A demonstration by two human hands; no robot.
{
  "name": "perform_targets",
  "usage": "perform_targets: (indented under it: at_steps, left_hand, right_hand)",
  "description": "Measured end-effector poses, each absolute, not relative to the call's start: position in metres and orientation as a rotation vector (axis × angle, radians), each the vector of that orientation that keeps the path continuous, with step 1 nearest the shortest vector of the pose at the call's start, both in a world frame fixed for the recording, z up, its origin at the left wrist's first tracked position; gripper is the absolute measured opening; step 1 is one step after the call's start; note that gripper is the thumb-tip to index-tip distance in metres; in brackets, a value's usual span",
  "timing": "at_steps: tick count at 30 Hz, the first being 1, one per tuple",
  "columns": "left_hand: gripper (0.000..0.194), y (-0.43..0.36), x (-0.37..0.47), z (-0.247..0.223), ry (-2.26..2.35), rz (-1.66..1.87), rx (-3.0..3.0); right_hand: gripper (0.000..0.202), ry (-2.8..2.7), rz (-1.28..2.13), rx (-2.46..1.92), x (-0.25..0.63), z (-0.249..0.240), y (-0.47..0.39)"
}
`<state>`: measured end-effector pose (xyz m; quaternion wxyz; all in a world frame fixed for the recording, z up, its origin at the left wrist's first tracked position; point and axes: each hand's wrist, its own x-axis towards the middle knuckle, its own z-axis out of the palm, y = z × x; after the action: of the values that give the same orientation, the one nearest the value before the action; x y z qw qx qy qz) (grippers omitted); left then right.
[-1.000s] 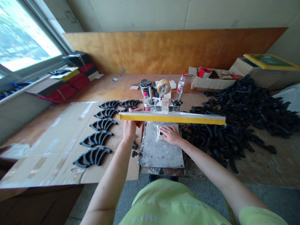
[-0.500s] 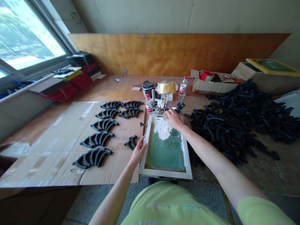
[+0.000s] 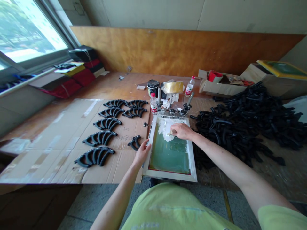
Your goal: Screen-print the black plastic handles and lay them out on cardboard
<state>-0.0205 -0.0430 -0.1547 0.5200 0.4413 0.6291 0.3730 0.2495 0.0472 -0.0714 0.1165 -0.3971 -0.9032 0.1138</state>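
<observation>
A silk-screen frame (image 3: pixel 193 174) with a green mesh (image 3: pixel 169 156) lies before me, with thick white ink (image 3: pixel 165 127) smeared over its far part. My right hand (image 3: pixel 183 131) is closed on a small scraper (image 3: pixel 171 133), low over the ink; its grip hides most of the tool. At the frame's left edge, my left hand (image 3: pixel 143 152) grips the rim with thumb and fingers. Beside that hand, a few curved black plastic pieces (image 3: pixel 135 142) lie on the cardboard. Metal clamps (image 3: pixel 170 112) hold the frame's far end.
Fanned rows of black pieces (image 3: pixel 96 157) lie on the cardboard (image 3: pixel 59 153) to the left. A big heap of similar pieces (image 3: pixel 230 127) is at right. Behind the clamps stand two bottles (image 3: pixel 153 103), a dark tub (image 3: pixel 153 87) and a tape roll (image 3: pixel 173 87). An open carton (image 3: pixel 217 88) sits behind the heap.
My right hand has come from the frame's far end toward me, bringing the scraper across the white ink. My left hand stays on the left rim. The view has shifted slightly.
</observation>
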Motion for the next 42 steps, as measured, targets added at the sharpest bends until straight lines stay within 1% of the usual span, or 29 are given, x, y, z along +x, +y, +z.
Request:
perform_targets:
  at_steps: [2,4,7,9,10,11,13,14,15,16,18,21,22,24,26,27,28,29,31,33,34,37,39,41,42]
  left_hand:
    - [0.066,-0.043,-0.020,-0.153,1.507,0.895,1.046]
    - [0.067,-0.043,-0.020,-0.151,1.511,0.884,1.044]
    - [0.067,-0.044,-0.018,-0.145,1.501,0.873,1.034]
    - [0.069,-0.044,-0.018,-0.135,1.478,0.868,1.007]
    - [0.070,-0.044,-0.018,-0.128,1.466,0.866,0.992]
    - [0.072,-0.044,-0.019,-0.119,1.454,0.868,0.979]
    - [0.074,-0.043,-0.021,-0.098,1.421,0.880,0.965]
    - [0.073,-0.041,-0.022,-0.086,1.403,0.893,0.961]
    - [0.069,-0.039,-0.022,-0.074,1.384,0.905,0.966]
    - [0.065,-0.036,-0.021,-0.060,1.366,0.920,0.978]
    - [0.061,-0.025,-0.017,-0.034,1.299,1.010,1.011]
    - [0.053,0.001,-0.002,-0.001,1.122,1.247,1.045]
    - [0.050,0.010,0.003,0.007,1.082,1.302,1.030]
    - [0.046,0.024,0.013,0.012,1.076,1.358,0.973]
    - [0.046,0.026,0.023,0.002,1.112,1.439,0.889]
    - [0.047,0.022,0.027,-0.008,1.131,1.465,0.851]
    - [0.049,0.014,0.032,-0.021,1.150,1.434,0.820]
    - [0.051,0.004,0.037,-0.037,1.163,1.335,0.792]
    - [0.057,-0.020,0.047,-0.068,1.181,1.003,0.723]
    - [0.059,-0.039,0.055,-0.094,1.172,0.778,0.620]
    - [0.057,-0.045,0.058,-0.103,1.152,0.745,0.565]
    - [0.041,-0.047,0.064,-0.115,1.089,0.812,0.454]
    - [0.034,-0.043,0.065,-0.117,1.114,0.853,0.445]
    - [0.033,-0.041,0.063,-0.117,1.181,0.865,0.472]
    - [0.036,-0.041,0.061,-0.117,1.209,0.862,0.496]
  right_hand:
    - [0.014,-2.590,0.218,-1.210,0.244,-0.076,0.043]
    - [0.018,-2.632,0.147,-1.141,0.244,-0.083,0.032]
    - [0.017,-2.702,0.193,-1.019,0.249,-0.087,0.022]
    - [0.014,-2.651,0.248,-1.064,0.249,-0.080,0.030]
    - [0.017,-2.602,0.266,-1.128,0.247,-0.074,0.040]
    - [0.025,-2.545,0.273,-1.212,0.245,-0.068,0.051]
    - [0.048,-2.424,0.251,-1.392,0.244,-0.053,0.077]
    - [0.057,-2.362,0.230,-1.464,0.248,-0.046,0.090]
    - [0.060,-2.288,0.203,-1.517,0.255,-0.040,0.100]
    - [0.059,-2.196,0.176,-1.553,0.267,-0.037,0.107]
    - [0.046,-1.947,0.124,-1.625,0.298,-0.037,0.113]
    - [0.026,-1.604,0.125,-1.837,0.340,-0.061,0.097]
    - [0.023,-1.590,0.181,-1.895,0.346,-0.074,0.088]
    - [0.020,-1.788,0.351,-1.870,0.341,-0.102,0.066]
    - [0.030,-2.097,0.430,-1.708,0.321,-0.124,0.046]
    - [0.034,-2.205,0.408,-1.653,0.308,-0.132,0.037]
    - [0.034,-2.267,0.360,-1.635,0.296,-0.135,0.030]
    - [0.028,-2.283,0.303,-1.657,0.284,-0.136,0.023]
    - [0.013,-2.248,0.212,-1.707,0.263,-0.130,0.009]
    - [0.014,-2.259,0.161,-1.643,0.243,-0.121,-0.005]
    - [0.017,-2.294,0.146,-1.568,0.233,-0.119,-0.012]
    - [0.014,-2.417,0.133,-1.319,0.203,-0.120,-0.029]
    - [0.012,-2.439,0.171,-1.205,0.194,-0.124,-0.034]
    - [0.015,-2.403,0.217,-1.145,0.197,-0.126,-0.037]
    - [0.018,-2.376,0.234,-1.122,0.203,-0.126,-0.038]
